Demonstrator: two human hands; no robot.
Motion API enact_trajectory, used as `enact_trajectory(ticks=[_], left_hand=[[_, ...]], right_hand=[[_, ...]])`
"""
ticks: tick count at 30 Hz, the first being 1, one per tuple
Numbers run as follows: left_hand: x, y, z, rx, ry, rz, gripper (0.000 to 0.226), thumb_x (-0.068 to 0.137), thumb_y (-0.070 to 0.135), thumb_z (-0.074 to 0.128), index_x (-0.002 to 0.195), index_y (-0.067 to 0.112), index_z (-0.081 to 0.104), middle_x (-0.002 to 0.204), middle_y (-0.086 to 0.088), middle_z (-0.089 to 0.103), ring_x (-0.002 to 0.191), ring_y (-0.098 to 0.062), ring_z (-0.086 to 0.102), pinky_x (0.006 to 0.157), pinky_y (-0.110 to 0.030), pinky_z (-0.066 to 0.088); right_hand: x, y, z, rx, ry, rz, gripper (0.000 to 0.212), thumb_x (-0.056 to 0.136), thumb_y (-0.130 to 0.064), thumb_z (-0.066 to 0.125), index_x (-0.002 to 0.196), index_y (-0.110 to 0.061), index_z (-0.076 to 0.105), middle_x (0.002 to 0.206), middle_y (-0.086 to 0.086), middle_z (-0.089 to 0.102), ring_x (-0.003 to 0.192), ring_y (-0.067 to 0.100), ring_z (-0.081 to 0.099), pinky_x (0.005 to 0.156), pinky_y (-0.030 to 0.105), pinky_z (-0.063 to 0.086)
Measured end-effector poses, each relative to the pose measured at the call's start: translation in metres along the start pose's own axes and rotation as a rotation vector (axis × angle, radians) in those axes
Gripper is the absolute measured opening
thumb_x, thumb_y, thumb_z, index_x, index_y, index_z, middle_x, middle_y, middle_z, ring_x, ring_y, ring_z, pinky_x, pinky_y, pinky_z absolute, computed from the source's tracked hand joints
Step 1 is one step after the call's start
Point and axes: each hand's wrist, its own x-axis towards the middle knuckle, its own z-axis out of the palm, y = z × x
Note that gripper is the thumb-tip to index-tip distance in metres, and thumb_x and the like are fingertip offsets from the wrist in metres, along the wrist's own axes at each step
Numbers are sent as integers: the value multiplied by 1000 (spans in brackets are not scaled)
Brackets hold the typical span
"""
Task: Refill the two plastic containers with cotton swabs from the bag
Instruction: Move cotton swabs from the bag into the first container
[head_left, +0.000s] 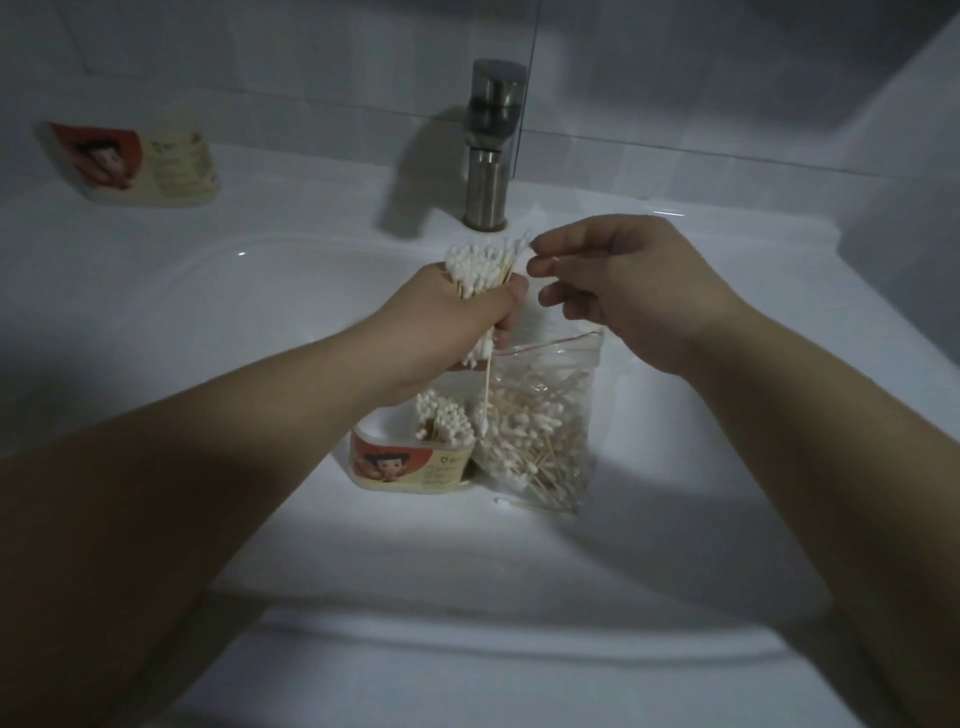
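1. While a thick bundle of cotton swabs (483, 265) is gripped in the curled fingers of the left hand (457, 306), fluffy white tips are shown above and below the fist, with thin pale sticks between.
2. A single swab (487, 395) is seen hanging lower than the rest.
3. The right hand (639, 280) is held just beside the bundle's upper tips with its fingers loosely curled. Its topmost fingertip is at a swab tip, but whether anything is pinched cannot be told.
4. A rounded plastic container (410, 462) with a red and cream cartoon label is stood in the glossy white sink (260, 312), beneath the left hand. It is partly filled with upright swabs.
5. A clear, crinkled zip bag (550, 415) with a red seal line is propped against the container's right side, and a loose jumble of swabs is held in it.
6. A stray swab (511, 503) is laid on the basin in front of the bag.
7. A second container (135, 161) with the same label is laid on the counter at far left. Its contents cannot be seen.
8. A cylindrical brushed-metal faucet (491, 150) is mounted behind the basin.
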Motion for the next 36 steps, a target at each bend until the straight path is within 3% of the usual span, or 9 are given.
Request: enact_trajectory(ticks=[4, 8, 11, 14, 17, 22, 25, 31, 36], left_hand=[[-1, 2, 1, -23, 4, -7, 23, 98, 30, 66, 77, 21, 65, 67, 3, 62, 66, -14, 62, 63, -29, 49], [-2, 2, 1, -30, -5, -10, 26, 99, 31, 65, 76, 20, 65, 69, 2, 63, 68, -14, 61, 66, -31, 51], [-3, 2, 2, -18, -21, 0, 27, 101, 30, 62, 77, 19, 67, 73, 1, 66, 68, -12, 63, 65, -29, 51], [-4, 2, 2, -52, -37, -8, 15, 102, 27, 60, 94, 23, 71, 87, 4, 75, 72, -7, 68, 66, -24, 54], [-4, 1, 2, -53, -81, -13, 14, 103, 31, 59, 107, 28, 71, 97, 7, 78, 80, -6, 70, 80, -32, 56], [-5, 5, 3, -42, -40, -10, 19, 102, 25, 60, 87, 17, 68, 71, 5, 67, 69, -11, 62, 68, -30, 50], [-4, 6, 2, -48, 6, -22, 24, 102, 27, 60, 82, 14, 65, 71, 1, 61, 72, -14, 57, 67, -30, 48], [-3, 11, -1, -170, 81, -81, 21, 102, 28, 60, 83, 20, 59, 64, 6, 58, 58, -9, 57, 59, -26, 51], [-3, 15, -3, -200, 88, -66, 17, 102, 26, 59, 86, 21, 56, 64, 7, 57, 55, -7, 56, 54, -22, 49]], right_hand=[[-2, -4, 1, 78, -22, 74, 49, 99, 11, 39, 135, -17, 57, 91, 13, 65, 78, 31, 77, 73, 38, 60], [-3, -6, 2, 0, -37, 107, 37, 99, 7, 35, 119, -10, 60, 94, 14, 62, 81, 33, 77, 75, 41, 57], [-2, -6, 4, 33, -21, 96, 24, 98, 7, 40, 108, -9, 55, 87, 14, 64, 78, 33, 75, 68, 37, 53], [-2, -5, 6, 62, 2, 74, 16, 95, 3, 56, 101, -12, 55, 90, 17, 74, 85, 37, 75, 72, 38, 56], [-2, -3, 7, 18, -2, 38, 10, 96, -7, 63, 100, -13, 57, 95, 11, 79, 94, 30, 76, 80, 38, 59], [-3, 0, 11, -110, -2, -7, 9, 96, -14, 66, 103, -13, 62, 94, 6, 79, 87, 18, 77, 82, 37, 60], [-4, -1, 11, -203, 23, -21, 15, 94, -21, 68, 107, -15, 63, 91, 2, 78, 77, 14, 77, 80, 39, 58], [-6, 2, 11, -536, -194, -94, 18, 91, -37, 70, 85, -20, 74, 80, 0, 76, 77, 14, 73, 81, 38, 60], [-11, 6, 14, -731, -385, -92, 11, 93, -27, 68, 84, -26, 76, 74, -12, 72, 69, -3, 66, 65, 14, 47]])
